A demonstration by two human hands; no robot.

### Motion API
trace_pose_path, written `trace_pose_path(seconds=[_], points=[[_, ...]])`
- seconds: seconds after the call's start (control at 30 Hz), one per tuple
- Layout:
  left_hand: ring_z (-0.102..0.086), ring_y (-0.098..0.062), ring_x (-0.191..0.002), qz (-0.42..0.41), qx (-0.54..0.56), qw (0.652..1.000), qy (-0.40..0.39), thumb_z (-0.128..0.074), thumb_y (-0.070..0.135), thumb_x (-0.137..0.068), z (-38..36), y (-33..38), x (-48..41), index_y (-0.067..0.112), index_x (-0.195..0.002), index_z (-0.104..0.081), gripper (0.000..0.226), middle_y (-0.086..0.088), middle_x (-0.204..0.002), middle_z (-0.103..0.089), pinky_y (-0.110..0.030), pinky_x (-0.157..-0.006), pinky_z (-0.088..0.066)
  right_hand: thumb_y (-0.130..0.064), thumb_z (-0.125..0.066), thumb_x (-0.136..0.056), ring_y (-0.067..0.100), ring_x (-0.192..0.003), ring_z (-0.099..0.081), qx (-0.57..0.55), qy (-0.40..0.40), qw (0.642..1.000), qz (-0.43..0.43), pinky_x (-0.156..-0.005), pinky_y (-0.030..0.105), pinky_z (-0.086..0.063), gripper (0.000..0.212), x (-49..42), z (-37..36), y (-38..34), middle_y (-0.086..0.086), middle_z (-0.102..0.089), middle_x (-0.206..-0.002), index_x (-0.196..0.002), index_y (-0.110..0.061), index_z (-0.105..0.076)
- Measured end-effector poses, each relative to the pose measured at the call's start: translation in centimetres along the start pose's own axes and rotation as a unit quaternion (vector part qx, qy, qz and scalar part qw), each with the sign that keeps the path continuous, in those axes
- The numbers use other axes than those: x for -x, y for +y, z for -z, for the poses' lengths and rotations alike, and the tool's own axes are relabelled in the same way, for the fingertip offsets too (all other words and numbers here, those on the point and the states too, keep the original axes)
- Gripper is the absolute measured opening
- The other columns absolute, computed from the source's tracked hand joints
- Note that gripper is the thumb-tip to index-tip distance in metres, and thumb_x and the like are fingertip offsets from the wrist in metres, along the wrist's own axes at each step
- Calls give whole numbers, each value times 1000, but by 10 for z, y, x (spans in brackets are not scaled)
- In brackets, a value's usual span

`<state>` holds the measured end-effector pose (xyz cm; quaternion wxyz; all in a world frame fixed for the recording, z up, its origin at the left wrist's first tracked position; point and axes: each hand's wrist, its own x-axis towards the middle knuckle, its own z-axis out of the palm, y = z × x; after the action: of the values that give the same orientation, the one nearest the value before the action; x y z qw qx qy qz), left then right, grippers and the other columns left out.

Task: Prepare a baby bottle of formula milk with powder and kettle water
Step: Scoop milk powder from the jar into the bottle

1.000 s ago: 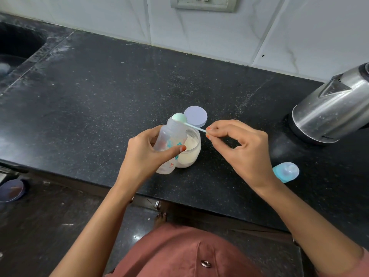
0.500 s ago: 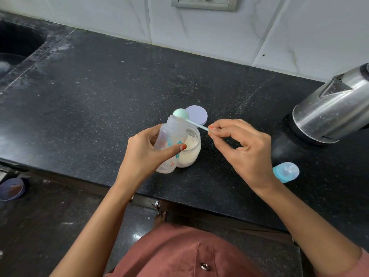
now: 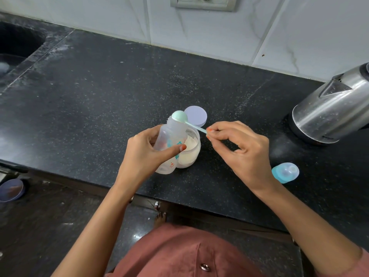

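My left hand (image 3: 146, 154) grips a clear baby bottle (image 3: 171, 136) with teal markings, tilted over the counter's front part. My right hand (image 3: 242, 150) pinches the thin handle of a pale green scoop (image 3: 179, 116), whose bowl is turned over the bottle's open mouth. Right behind the bottle stands an open clear jar (image 3: 190, 151) of cream-coloured formula powder. Its lilac lid (image 3: 195, 115) lies flat just beyond it. A steel kettle (image 3: 331, 108) stands on its base at the right edge. The bottle's teal cap with nipple (image 3: 285, 172) lies on its side to the right of my right hand.
The black speckled counter (image 3: 99, 86) runs to a white tiled wall with a socket (image 3: 203, 3). A dark sink (image 3: 14, 45) is at the far left. Below the counter edge a small purple bowl (image 3: 11, 189) sits on the floor, left.
The scoop has risen slightly and its bowl has stayed turned over the bottle's mouth. My left hand keeps the bottle in the same place.
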<state>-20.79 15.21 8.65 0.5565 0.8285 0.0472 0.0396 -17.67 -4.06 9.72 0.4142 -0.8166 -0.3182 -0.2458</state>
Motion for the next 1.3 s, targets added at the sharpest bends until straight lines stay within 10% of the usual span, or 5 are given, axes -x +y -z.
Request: trace_pose_path(seconds=[0.3,0.57,0.83,1.3], points=[[-61,12,-80,-1,-3,1000,2,-79,31,-66,-1,0,-1,47,-89,-60,34,24,-80,-67,-3,-65,-45,-5,-65,-80,11,-78,-61,-7,-1,1000,-2,-75,20,-52,8,1,-1,1,10,-70,-84,-76,2,-69],[-59,17,-79,-14,-11,1000,-3,-79,30,-66,0,0,0,51,-85,-57,37,36,-70,-63,0,-64,-42,5,-68,-75,3,-66,-65,-253,47,924,-283,-68,14,-51,20,-11,5,-2,-7,-71,-75,-81,-14,-68],[-59,17,-80,-16,-12,1000,-2,-79,30,-66,1,0,0,54,-84,-54,39,35,-70,-63,0,-65,-43,-5,-66,-78,8,-81,-66,-107,6,988,-112,-75,20,-53,5,4,0,0,2,-68,-87,-82,-2,-68],[-59,14,-86,-30,-35,999,8,-80,31,-64,1,-2,1,56,-85,-52,43,28,-83,-63,-2,-71,-45,-9,-65,-77,8,-80,-66,-101,-16,987,-122,-73,16,-53,7,5,2,-1,1,-67,-86,-80,-2,-68]])
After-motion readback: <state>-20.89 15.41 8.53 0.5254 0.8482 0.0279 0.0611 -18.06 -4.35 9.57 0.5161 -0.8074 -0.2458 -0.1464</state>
